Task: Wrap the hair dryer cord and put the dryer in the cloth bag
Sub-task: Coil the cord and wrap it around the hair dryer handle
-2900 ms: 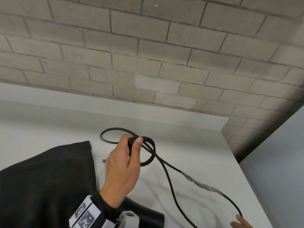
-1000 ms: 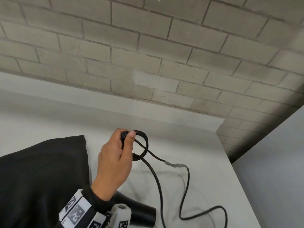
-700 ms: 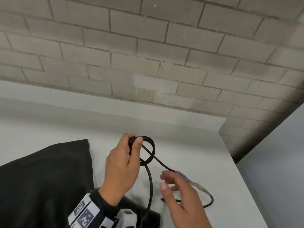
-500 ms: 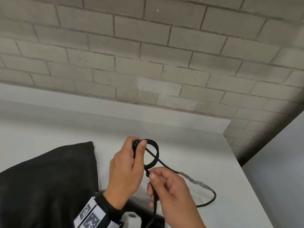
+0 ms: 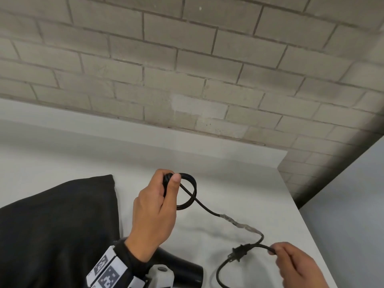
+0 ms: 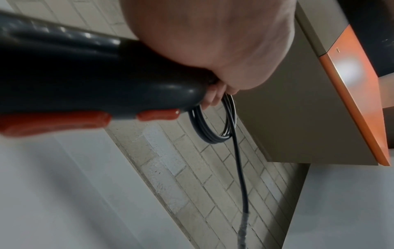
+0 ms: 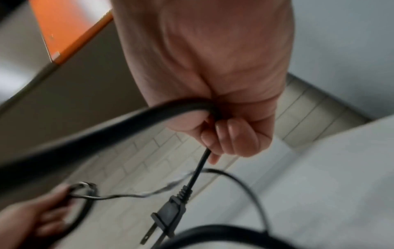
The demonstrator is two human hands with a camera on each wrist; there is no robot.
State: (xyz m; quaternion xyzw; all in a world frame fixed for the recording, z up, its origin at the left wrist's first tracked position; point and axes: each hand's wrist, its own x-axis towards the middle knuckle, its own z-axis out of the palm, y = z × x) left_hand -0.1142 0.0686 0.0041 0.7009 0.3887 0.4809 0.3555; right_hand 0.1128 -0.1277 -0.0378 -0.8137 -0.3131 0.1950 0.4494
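Both hands grasp the hair dryer's cord above the white table, with the cloth bag lying beside them.

The left hand (image 5: 154,213) is clenched around the dryer's handle and pins a small coil of black cord (image 5: 188,192) under its thumb; the hair dryer (image 5: 178,269) hangs below that wrist, its dark barrel just right of the black cloth bag (image 5: 56,231), and the left wrist view shows its body with red buttons. From the coil the cord runs right and nearer, past a taped stretch (image 5: 239,222), to the right hand (image 5: 295,265), whose curled fingers grip the cord just behind the plug (image 5: 239,253). The plug hangs free of the table (image 5: 228,177), prongs pointing away from the right hand, and a slack loop of cord droops below it. A pale brick wall (image 5: 187,59) rises behind the table.
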